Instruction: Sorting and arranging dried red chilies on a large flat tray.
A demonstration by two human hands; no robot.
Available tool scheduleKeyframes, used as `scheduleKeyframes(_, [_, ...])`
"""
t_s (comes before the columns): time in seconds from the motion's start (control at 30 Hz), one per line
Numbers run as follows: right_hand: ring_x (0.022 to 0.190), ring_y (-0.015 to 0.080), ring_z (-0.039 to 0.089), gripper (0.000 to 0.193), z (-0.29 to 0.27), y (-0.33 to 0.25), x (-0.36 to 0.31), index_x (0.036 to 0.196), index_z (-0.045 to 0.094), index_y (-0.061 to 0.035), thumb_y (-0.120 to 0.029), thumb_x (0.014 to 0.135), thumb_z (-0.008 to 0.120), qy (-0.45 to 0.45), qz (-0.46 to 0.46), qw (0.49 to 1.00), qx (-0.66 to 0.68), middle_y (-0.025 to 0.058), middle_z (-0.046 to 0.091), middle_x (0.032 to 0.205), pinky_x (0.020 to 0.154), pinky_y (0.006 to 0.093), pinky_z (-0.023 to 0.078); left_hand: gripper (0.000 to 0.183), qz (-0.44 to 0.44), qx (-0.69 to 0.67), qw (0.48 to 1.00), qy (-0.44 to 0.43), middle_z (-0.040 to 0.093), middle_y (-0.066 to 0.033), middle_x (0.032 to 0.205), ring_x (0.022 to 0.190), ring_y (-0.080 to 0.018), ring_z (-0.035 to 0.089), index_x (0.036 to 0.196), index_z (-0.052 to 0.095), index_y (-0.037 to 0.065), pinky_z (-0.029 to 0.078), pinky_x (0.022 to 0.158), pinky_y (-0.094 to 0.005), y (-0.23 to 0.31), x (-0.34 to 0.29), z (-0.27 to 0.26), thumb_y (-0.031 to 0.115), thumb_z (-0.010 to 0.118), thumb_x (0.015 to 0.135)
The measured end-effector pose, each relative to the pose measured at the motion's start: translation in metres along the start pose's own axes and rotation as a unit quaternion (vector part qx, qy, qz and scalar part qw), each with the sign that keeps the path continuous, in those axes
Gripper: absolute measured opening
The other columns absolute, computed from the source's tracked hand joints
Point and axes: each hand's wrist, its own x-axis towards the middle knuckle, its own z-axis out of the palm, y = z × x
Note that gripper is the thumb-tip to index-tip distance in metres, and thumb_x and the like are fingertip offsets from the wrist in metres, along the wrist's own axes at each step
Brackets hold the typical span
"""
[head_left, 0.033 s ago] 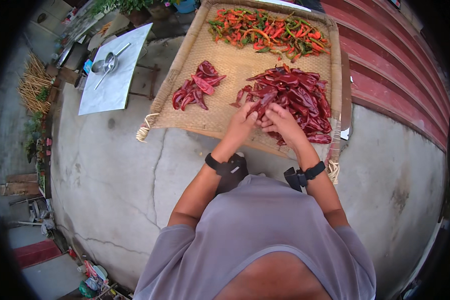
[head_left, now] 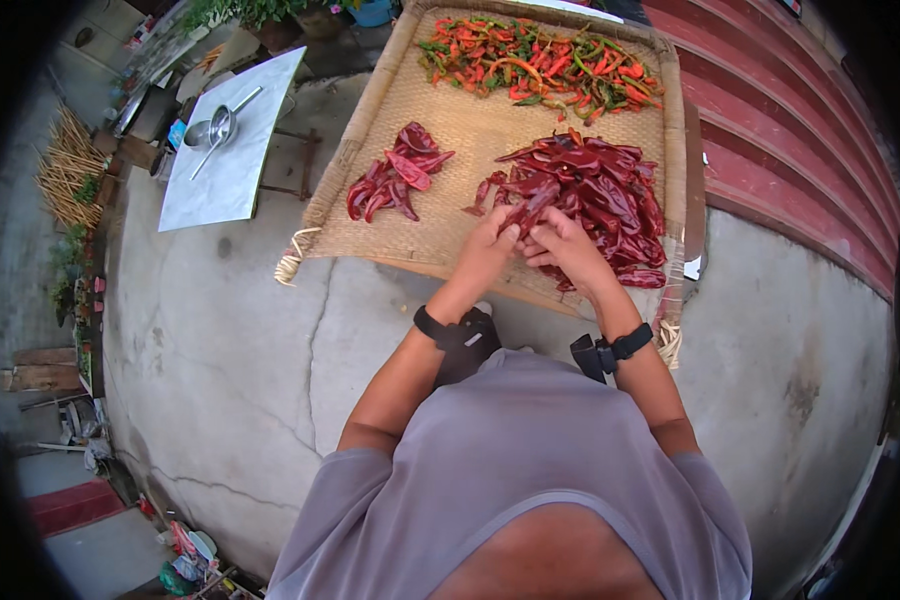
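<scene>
Between my two hands is a dark red dried chili pepper (head_left: 533, 206), held over the near edge of a woven tray (head_left: 460, 120). My left hand (head_left: 486, 246) is closed on its left side, thumb on top. On the other side, the fingers of my right hand (head_left: 567, 247) pinch toward the same pepper; its lower end is partly hidden by them. Just beyond and to the right lies a large heap of dark red chili peppers (head_left: 610, 190). A smaller pile of dark red peppers (head_left: 395, 172) sits apart at the tray's left.
Small red, orange and green chilies (head_left: 540, 65) cover the tray's far end. At the left stands a white-topped table (head_left: 210, 185) with a metal ladle (head_left: 222, 122) on it. Red ridged metal panels (head_left: 790, 130) rise at the right. Cracked concrete floor (head_left: 240, 350) surrounds me.
</scene>
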Motion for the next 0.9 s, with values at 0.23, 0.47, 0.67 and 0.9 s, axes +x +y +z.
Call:
scheduleKeyframes(0.23, [0.068, 0.0111, 0.063, 0.019, 0.003, 0.004, 0.005, 0.107, 0.062, -0.001, -0.016, 0.096, 0.062, 0.1, -0.026, 0.983, -0.149, 0.0063, 0.066, 0.083, 0.059, 0.0255, 0.053, 0.03, 0.024, 0.129, 0.99, 0.056, 0.067, -0.0165, 0.096, 0.084, -0.0254, 0.067, 0.126, 0.059, 0.003, 0.053, 0.078, -0.0351, 0.025, 0.019, -0.041, 0.009, 0.052, 0.098])
scheduleKeyframes(0.47, [0.074, 0.0069, 0.06, 0.018, 0.013, -0.012, 0.012, 0.111, 0.058, -0.0056, -0.012, 0.096, 0.066, 0.065, -0.025, 0.984, -0.161, 0.0006, 0.061, 0.084, 0.063, 0.0219, 0.051, 0.031, 0.168, 0.484, 0.835, 0.2, 0.065, -0.018, 0.111, 0.102, -0.0369, 0.06, 0.123, 0.061, 0.005, 0.047, 0.091, -0.044, 0.033, 0.042, -0.135, 0.011, 0.062, 0.093])
scheduleKeyframes(0.67, [0.079, 0.0081, 0.061, 0.019, 0.017, 0.0, 0.022, 0.115, 0.056, -0.0057, -0.01, 0.098, 0.062, 0.034, -0.037, 0.993, -0.106, 0.0022, 0.063, 0.092, 0.072, 0.0234, 0.051, 0.042, 0.251, 0.405, 0.875, 0.082, 0.064, -0.0194, 0.119, 0.109, -0.0349, 0.06, 0.128, 0.06, 0.004, 0.047, 0.095, -0.0422, 0.023, 0.043, -0.108, 0.018, 0.07, 0.09])
scheduleKeyframes(0.9, [0.088, 0.0115, 0.063, 0.026, 0.03, -0.007, 0.02, 0.123, 0.054, -0.0042, -0.007, 0.098, 0.06, 0.001, -0.076, 0.993, -0.085, 0.0056, 0.065, 0.102, 0.081, 0.026, 0.051, 0.037, 0.118, 0.249, 0.959, -0.068, 0.066, -0.0206, 0.113, 0.098, -0.0304, 0.067, 0.13, 0.058, 0.0, 0.052, 0.087, -0.0351, 0.021, 0.026, -0.061, 0.009, 0.061, 0.094])
